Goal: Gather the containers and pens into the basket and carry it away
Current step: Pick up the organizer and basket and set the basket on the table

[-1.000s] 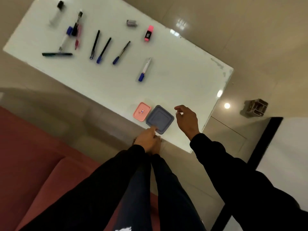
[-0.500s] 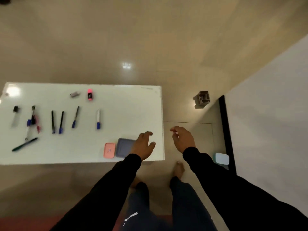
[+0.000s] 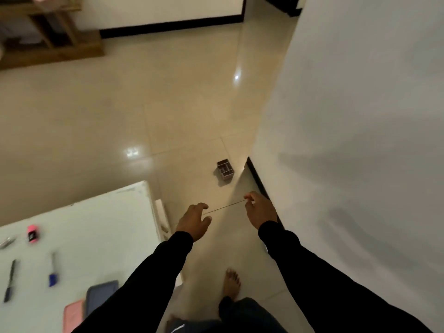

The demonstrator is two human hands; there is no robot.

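A small grey basket stands on the tiled floor beside a wall corner, ahead of both hands. My left hand hangs empty over the floor, fingers apart, just past the white table's right edge. My right hand is held out near the wall, fingers loosely curled around nothing. On the table at lower left lie a blue-grey container, a pink container, a pink highlighter, a blue-capped marker and a dark pen.
A white wall with a black skirting runs along the right. A wooden shelf unit stands at the far left. My bare right foot is on the shiny beige tiles between table and wall.
The view has swung right and forward, away from the table. My left hand left the blue-grey container and the tabletop. Both hands now hover over the floor, closer to the basket.
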